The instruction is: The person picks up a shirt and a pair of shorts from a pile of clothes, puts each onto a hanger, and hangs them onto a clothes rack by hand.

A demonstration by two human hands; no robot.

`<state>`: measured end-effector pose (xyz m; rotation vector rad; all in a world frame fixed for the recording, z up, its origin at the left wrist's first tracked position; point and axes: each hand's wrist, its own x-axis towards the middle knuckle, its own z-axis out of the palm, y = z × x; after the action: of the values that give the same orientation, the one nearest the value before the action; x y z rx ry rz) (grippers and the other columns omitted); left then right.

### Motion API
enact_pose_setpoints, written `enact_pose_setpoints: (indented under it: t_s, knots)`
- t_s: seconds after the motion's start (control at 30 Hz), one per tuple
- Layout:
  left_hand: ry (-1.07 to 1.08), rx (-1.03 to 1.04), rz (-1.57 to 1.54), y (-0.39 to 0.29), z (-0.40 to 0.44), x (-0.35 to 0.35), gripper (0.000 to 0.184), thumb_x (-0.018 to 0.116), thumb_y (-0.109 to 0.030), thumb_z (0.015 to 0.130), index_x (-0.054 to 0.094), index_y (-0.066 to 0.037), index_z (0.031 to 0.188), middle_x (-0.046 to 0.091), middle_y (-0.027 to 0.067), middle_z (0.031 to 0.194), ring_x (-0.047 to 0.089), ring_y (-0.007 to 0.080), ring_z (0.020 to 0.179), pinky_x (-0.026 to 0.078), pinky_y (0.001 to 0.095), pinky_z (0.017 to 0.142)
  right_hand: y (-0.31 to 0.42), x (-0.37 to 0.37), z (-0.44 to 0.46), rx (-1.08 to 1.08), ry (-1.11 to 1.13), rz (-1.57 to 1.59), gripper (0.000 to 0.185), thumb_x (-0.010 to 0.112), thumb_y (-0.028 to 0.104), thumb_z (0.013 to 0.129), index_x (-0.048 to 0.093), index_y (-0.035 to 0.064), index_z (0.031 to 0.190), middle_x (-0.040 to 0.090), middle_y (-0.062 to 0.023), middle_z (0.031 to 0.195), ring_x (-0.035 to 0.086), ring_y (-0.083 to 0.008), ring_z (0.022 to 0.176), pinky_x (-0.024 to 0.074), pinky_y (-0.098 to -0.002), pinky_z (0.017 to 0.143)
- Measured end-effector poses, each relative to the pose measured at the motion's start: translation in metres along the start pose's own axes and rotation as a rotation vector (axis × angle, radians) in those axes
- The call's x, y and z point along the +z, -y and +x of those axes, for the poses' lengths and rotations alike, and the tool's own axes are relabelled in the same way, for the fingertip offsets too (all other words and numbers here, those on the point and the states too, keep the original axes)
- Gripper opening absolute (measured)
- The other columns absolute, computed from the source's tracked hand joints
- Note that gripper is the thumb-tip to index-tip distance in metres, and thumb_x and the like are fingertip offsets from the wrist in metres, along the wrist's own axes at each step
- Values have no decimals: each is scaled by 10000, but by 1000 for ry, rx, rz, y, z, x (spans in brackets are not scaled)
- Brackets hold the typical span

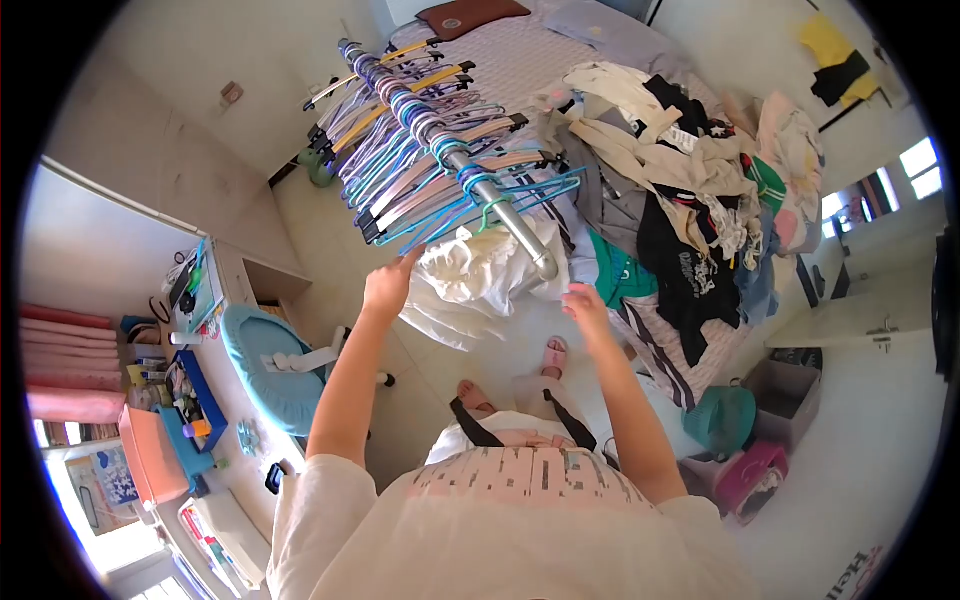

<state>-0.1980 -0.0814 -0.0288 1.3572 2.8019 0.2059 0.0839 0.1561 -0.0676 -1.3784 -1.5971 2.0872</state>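
Observation:
A white garment [470, 270] hangs at the near end of the metal rail [520, 230], by a green hanger [490, 212] hooked over the bar. My left hand [387, 288] is closed at the garment's left edge, its fingers pinching the cloth. On the other side my right hand [587, 308] is curled with thumb and finger together at the right edge of the white cloth. Many plastic hangers [400, 180] in blue, white and purple crowd the rail beyond the garment, some with black clips.
To the right, a heap of clothes [690, 190] covers much of the bed [520, 60]. A blue-covered chair [265, 365] stands by the cluttered desk [235, 480] on the left. Several bins, including a teal one [720, 418] and a pink one [752, 475], sit at lower right.

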Motion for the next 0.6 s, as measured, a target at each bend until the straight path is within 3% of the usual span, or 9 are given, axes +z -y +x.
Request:
enact_pose_setpoints:
  t_s: [0.13, 0.2, 0.27, 0.3, 0.37, 0.4, 0.47, 0.5, 0.6]
  knots:
    - [-124, 295, 182, 17, 11, 7, 550, 536, -84, 823, 493, -253, 1345, 655, 56, 904, 663, 282, 752, 546, 388, 651, 2, -5, 43, -178, 33, -192, 547, 633, 137, 789, 468, 96, 1309, 649, -97, 1058, 631, -188, 829, 461, -317, 808]
    - [-79, 241, 245, 16, 20, 0, 517, 546, -84, 820, 520, -238, 1313, 653, 49, 891, 664, 268, 747, 545, 375, 647, 14, 4, 68, -230, 89, -314, 592, 647, 120, 766, 448, 99, 1323, 636, -118, 1096, 634, -204, 839, 468, -325, 803]
    - [-34, 189, 304, 13, 26, 1, 485, 555, -84, 816, 547, -223, 1281, 652, 42, 877, 664, 255, 742, 545, 361, 643, 25, 23, 93, -873, -96, -565, 684, 709, 138, 731, 418, 111, 1349, 602, -147, 1155, 637, -269, 848, 493, -365, 761]
    - [-64, 168, 261, 12, 29, 6, 437, 555, -86, 820, 569, -213, 1237, 652, 48, 880, 664, 261, 746, 544, 366, 636, 21, 25, 110, -872, -84, -565, 684, 709, 138, 731, 418, 111, 1349, 602, -147, 1155, 637, -269, 848, 493, -365, 761]
    - [-45, 98, 182, 3, 29, 6, 303, 551, -105, 840, 602, -184, 1128, 653, 59, 892, 661, 275, 766, 544, 383, 630, 14, 32, 142, -1106, -124, -710, 616, 741, 138, 720, 494, 102, 1283, 637, -160, 1068, 639, -325, 858, 505, -404, 738]
    - [-38, 93, 186, 0, 30, 2, 303, 551, -105, 840, 602, -184, 1128, 653, 59, 892, 661, 275, 766, 544, 383, 630, 20, 33, 151, -1101, -116, -706, 616, 741, 138, 720, 494, 102, 1283, 637, -160, 1068, 639, -325, 858, 505, -404, 738]
    - [-3, 14, 213, -3, 30, -3, 274, 550, -124, 851, 604, -182, 1113, 654, 58, 892, 662, 281, 763, 544, 396, 633, 32, 29, 166, -614, 92, -605, 451, 741, 152, 739, 580, 73, 1153, 663, -166, 967, 639, -353, 880, 501, -421, 765]
    - [16, -20, 213, 2, 32, -1, 243, 532, -147, 884, 601, -183, 1114, 654, 57, 884, 662, 280, 773, 539, 403, 639, 44, 30, 164, -686, 23, -626, 299, 710, 137, 769, 613, 43, 1036, 671, -171, 903, 646, -338, 887, 495, -410, 776]
    - [49, 58, 109, 11, 37, -1, 211, 517, -187, 913, 600, -173, 1106, 651, 75, 878, 657, 296, 783, 532, 420, 640, 71, 28, 164, -834, -97, -524, 295, 694, 143, 783, 604, 39, 1044, 666, -178, 934, 643, -328, 897, 493, -399, 766]
